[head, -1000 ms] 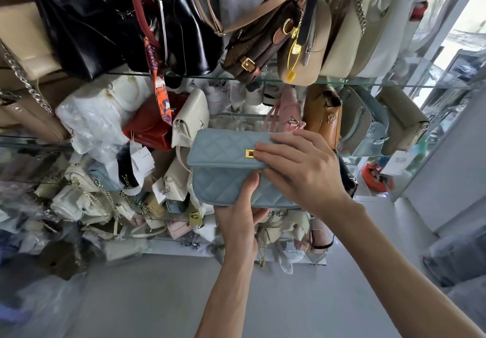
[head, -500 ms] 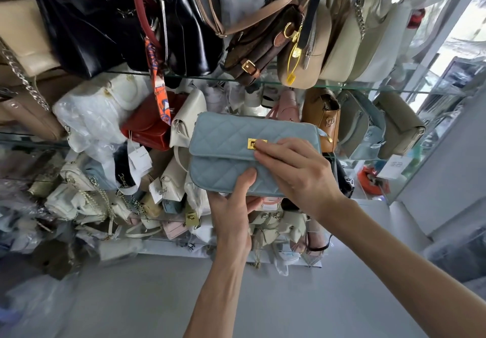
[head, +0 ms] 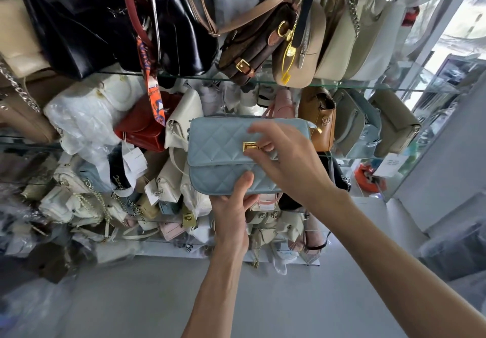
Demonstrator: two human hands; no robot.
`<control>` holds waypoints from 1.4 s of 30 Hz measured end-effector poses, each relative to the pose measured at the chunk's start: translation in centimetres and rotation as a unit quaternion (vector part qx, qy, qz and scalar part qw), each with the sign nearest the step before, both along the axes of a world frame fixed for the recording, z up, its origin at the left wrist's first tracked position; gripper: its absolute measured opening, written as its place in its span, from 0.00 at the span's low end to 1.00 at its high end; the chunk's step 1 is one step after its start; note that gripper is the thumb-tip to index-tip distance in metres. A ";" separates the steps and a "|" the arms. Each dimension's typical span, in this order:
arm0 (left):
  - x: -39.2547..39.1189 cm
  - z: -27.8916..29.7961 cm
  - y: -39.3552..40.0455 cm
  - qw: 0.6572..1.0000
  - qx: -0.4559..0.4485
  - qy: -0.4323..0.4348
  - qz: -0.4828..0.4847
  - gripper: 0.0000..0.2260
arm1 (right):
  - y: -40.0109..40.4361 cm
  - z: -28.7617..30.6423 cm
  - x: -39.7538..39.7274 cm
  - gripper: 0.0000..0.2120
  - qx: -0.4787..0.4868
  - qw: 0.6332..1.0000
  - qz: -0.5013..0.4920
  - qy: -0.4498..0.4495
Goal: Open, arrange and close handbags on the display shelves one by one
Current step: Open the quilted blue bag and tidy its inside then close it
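From the head view, the pale blue quilted handbag (head: 223, 153) is held up in front of the glass shelves (head: 368, 86), about level with the middle shelf, not resting on anything. The left hand (head: 231, 206) grasps it from underneath, thumb pressed up on the lower front panel, the other fingers hidden behind the base. The right hand (head: 286, 158) comes in from the right with its fingers curled at the gold clasp (head: 249, 147) on the flap; thumb and fingertips seem to be pinching or turning it, though I cannot make out the grip exactly. The flap lies flat, so the bag looks closed or just being fastened.

The risk I see is the support: the bag hangs on one hand only, and a firm twist at the clasp could tip it out of that grip into the crowded bags below. The red bag (head: 142, 127) and the cream bag (head: 181, 122) sit just beside its left end, so pushing it back could knock them or snag a loose strap.

Against a second ago, the bag sits a little higher and squarer to me. The right hand has lifted off the flap, where it lay flat covering the right half, and now works only at the clasp, which shows fully.
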State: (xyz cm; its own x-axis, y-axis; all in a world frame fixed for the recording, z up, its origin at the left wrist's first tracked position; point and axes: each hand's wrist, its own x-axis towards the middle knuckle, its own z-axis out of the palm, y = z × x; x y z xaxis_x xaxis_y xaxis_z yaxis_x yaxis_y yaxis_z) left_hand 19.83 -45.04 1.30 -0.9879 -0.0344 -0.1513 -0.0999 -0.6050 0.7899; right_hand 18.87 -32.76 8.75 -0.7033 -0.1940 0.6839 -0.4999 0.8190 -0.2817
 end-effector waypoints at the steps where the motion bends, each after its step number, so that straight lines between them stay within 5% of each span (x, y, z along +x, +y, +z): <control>1: -0.1 -0.1 0.1 1.000 -0.001 -0.002 0.004 0.28 | -0.4 0.2 0.1 0.15 -0.019 0.999 -0.016 -0.020; 6: -1.0 -0.3 0.3 1.000 -0.011 0.013 0.018 0.27 | -1.8 0.1 0.1 0.14 -0.128 0.988 -0.081 -0.034; 8: -1.2 -0.5 0.5 1.000 -0.008 0.012 0.027 0.28 | -1.8 0.1 -0.4 0.09 -0.128 0.986 -0.106 -0.022; 13: -1.3 -1.1 0.9 1.000 -0.003 0.010 0.030 0.24 | -3.0 -0.9 -0.8 0.13 -0.097 0.986 -0.134 -0.009; 17: -1.2 -1.1 1.0 1.000 -0.007 0.015 0.026 0.25 | -3.1 -1.1 -1.1 0.20 -0.137 0.979 -0.154 -0.006; 20: -1.2 -1.1 0.4 0.999 0.017 -0.011 0.029 0.30 | -1.5 -0.6 0.3 0.14 -0.211 0.968 -0.136 -0.006; 21: -1.3 -1.2 0.2 0.999 0.026 -0.021 0.025 0.31 | -0.6 -0.4 0.6 0.12 -0.245 0.957 -0.157 -0.017; 23: -1.6 -1.5 -0.4 0.999 0.032 -0.034 0.004 0.31 | 1.6 -0.2 0.5 0.25 -0.321 0.919 -0.189 -0.129; 26: -1.8 -1.9 -1.3 0.998 0.029 -0.041 -0.039 0.23 | 3.7 -0.6 0.2 0.47 -0.472 0.802 -0.030 -0.365; 28: -1.8 -2.0 -1.6 0.997 0.015 -0.031 -0.072 0.24 | 4.0 -1.3 0.2 0.43 -0.511 0.753 0.047 -0.413; 32: -2.0 -1.4 -2.5 0.989 -0.051 -0.004 -0.141 0.29 | 4.1 -2.9 0.0 0.35 -0.552 0.760 0.064 -0.337; 36: -2.9 -0.3 -5.0 0.987 -0.085 0.011 -0.139 0.50 | 4.8 -4.2 0.2 0.36 -0.594 0.749 0.077 -0.282; 42: -6.0 1.7 -9.0 0.954 -0.221 0.057 -0.194 0.35 | 5.3 -4.5 0.7 0.36 -0.593 0.761 0.068 -0.255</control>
State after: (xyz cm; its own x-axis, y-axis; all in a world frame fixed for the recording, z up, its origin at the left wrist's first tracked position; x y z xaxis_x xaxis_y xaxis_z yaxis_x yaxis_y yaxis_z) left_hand 13.80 -54.04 2.98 -0.9484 0.3016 -0.0975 -0.1467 -0.1453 0.9784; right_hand 19.52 -27.47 4.25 -0.9643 0.2522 0.0804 -0.1364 -0.2129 -0.9675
